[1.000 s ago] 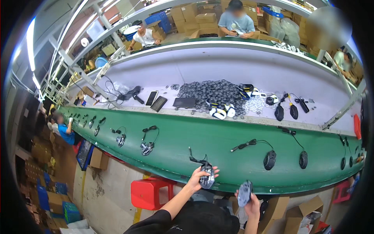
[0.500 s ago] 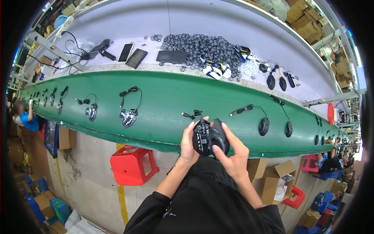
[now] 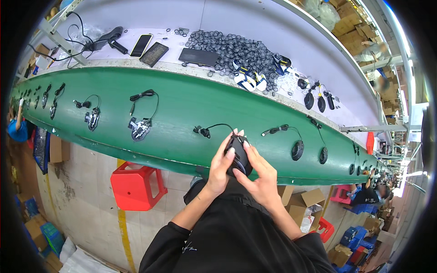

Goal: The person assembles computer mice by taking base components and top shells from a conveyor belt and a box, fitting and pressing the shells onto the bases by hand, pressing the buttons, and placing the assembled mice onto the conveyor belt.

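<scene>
A black computer mouse (image 3: 240, 154) is held between my two hands above the near edge of the green belt. My left hand (image 3: 220, 169) wraps its left side, thumb on the upper shell. On the other side, my right hand (image 3: 260, 173) presses fingertips and thumb against the shell. The shell sits over the base, and the inside parts no longer show. From the mouse's front a cable runs to a tied bundle (image 3: 201, 131) lying on the belt. My palms hide much of the underside.
The green belt (image 3: 182, 107) carries open mouse bases (image 3: 140, 129) at left and covered mice (image 3: 297, 150) at right. On the shelf behind are a heap of small dark rings (image 3: 246, 50), a phone (image 3: 141, 45) and a black tray (image 3: 154, 54). A red stool (image 3: 132, 189) and cartons stand below.
The upper shell, held apart beside the open base before, now lies over it. Both hands have closed in around the mouse. The view has shifted slightly.
</scene>
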